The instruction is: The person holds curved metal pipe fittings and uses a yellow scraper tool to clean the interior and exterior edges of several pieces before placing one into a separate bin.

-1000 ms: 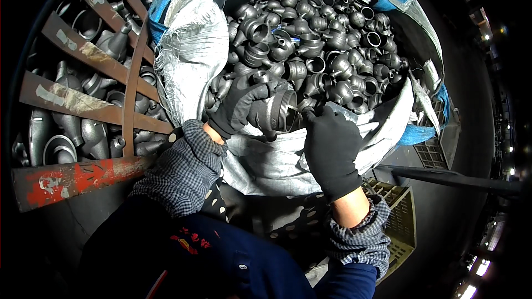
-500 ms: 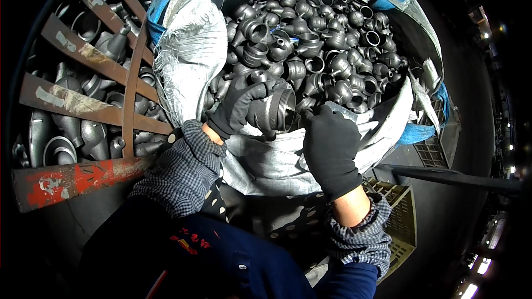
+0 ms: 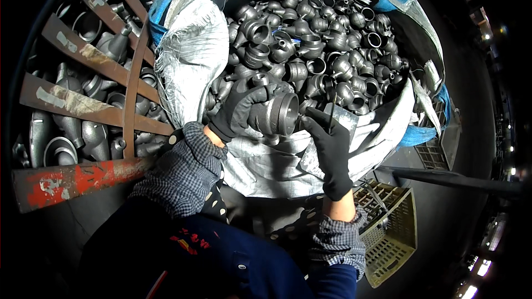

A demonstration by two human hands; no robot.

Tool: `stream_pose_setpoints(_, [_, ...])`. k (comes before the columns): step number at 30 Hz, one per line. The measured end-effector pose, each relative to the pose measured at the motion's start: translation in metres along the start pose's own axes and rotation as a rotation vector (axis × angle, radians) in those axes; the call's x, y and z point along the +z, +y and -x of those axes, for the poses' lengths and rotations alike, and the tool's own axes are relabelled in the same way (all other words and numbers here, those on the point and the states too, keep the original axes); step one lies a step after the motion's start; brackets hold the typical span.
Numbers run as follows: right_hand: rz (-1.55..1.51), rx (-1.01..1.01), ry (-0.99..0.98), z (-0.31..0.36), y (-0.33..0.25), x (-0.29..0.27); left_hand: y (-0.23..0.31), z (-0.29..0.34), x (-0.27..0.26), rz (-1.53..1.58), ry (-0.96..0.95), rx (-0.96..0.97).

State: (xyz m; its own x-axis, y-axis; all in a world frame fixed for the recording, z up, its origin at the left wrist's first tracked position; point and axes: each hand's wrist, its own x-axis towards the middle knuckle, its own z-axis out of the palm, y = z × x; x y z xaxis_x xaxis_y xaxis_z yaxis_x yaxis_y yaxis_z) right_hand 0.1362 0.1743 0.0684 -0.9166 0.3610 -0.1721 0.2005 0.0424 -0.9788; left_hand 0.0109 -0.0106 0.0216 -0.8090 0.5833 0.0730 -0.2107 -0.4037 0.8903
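Observation:
My left hand (image 3: pixel 239 108), in a black glove, is wrapped round a grey metal casting (image 3: pixel 271 115). The casting is a rounded hollow body, and its wide ridged mouth faces right. Close to that mouth is my right hand (image 3: pixel 332 147), also gloved in black, its thumb and fingers drawn together near the rim. A thin dark sliver stands up by its fingers; what they grip I cannot make out. Behind the fingers lies a flat grey plate (image 3: pixel 346 118) on the near edge of a big white woven sack (image 3: pixel 271 174). Many similar castings (image 3: pixel 316 44) fill the sack.
At left, a rusty brown slatted metal crate (image 3: pixel 91 111) holds larger grey castings (image 3: pixel 113 44). An olive plastic basket (image 3: pixel 390 243) sits on the floor at lower right. A dark bar (image 3: pixel 443 176) runs out to the right, below another crate (image 3: pixel 435 152).
My right hand has turned and shifted slightly down and left, uncovering more of the flat plate and basket. The casting has rotated slightly in my left hand, its mouth turned more aside.

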Motion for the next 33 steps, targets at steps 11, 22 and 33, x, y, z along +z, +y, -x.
stream_pose_setpoints(11, [0.013,0.053,0.025,-0.020,0.025,0.027,-0.003,0.001,0.012,-0.167,-0.007,0.065])
stream_pose_setpoints(22, [-0.251,0.027,-0.062,-0.008,0.027,0.029,0.005,0.004,0.012,-0.099,-0.054,0.024])
stream_pose_setpoints(33, [0.440,-0.050,0.195,-0.020,0.041,0.032,0.002,-0.005,0.019,-0.594,-0.131,0.189])
